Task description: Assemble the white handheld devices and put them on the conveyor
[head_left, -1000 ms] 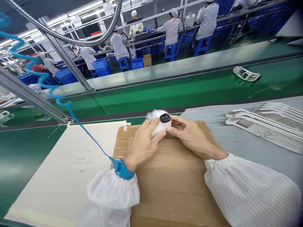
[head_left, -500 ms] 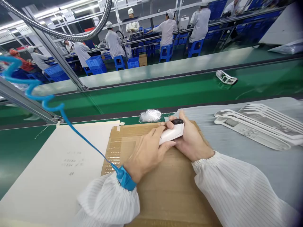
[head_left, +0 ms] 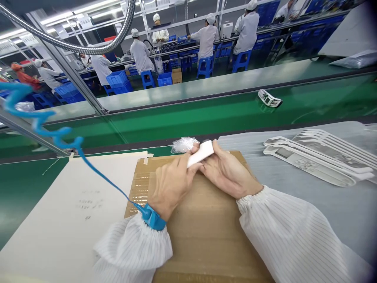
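Note:
Both hands hold a small white device with a black end, above a flat sheet of brown cardboard. My left hand grips its near end, fingers wrapped round it; a blue wrist strap with a coiled blue cord sits on that wrist. My right hand closes on the far end, thumb on top. The device now shows its white side, the black end mostly hidden. A clump of clear plastic film lies just behind it.
A white paper sheet lies left of the cardboard. Stacked white plastic parts rest on grey foam at right. A green conveyor belt carries one part. Other workers sit at benches beyond. A flexible metal hose hangs overhead.
The device was turned in both hands: its black face pointed at me, then upward, and now the white side shows. The part on the belt drifted left.

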A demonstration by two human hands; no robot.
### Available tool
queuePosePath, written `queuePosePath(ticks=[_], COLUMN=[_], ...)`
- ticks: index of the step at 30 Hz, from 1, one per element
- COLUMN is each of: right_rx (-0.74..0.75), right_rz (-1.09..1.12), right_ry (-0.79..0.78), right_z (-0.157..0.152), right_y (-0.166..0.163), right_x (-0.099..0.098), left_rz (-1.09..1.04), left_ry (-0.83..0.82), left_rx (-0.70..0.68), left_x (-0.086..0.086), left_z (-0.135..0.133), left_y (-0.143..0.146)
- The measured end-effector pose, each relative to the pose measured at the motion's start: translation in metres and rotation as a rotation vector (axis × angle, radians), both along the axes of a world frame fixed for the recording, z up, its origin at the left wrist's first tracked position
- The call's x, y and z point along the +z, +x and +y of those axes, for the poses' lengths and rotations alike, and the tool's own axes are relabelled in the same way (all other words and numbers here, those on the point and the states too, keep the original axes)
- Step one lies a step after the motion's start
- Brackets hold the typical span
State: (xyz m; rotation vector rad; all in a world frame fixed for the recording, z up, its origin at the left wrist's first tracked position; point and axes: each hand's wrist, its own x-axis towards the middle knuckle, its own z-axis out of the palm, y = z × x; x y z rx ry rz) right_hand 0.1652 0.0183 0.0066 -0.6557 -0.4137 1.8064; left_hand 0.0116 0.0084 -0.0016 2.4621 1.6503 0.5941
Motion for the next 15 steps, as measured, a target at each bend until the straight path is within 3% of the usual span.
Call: queuePosePath(ticks=[3,6,15], right_rx=[0.091,0.095,-0.078], right_rz=[-0.066,-0.096,-0.084], right_ry=[0.166,0.178,-0.002], right_z=[-0.005,-0.010,-0.012], right_y=[-0.009,-0.017,-0.025], right_x=[-0.006,-0.014,-0.020], left_rz=[-0.224,-0.330,-0.163], left_ry=[0.109,0.199,0.440], left_rx=[0.033,-0.025,-0.071], left_x=[-0.002,-0.005,-0.011], left_z=[0.002,0.000,0.001], left_y=[-0.003,0.000,0.011])
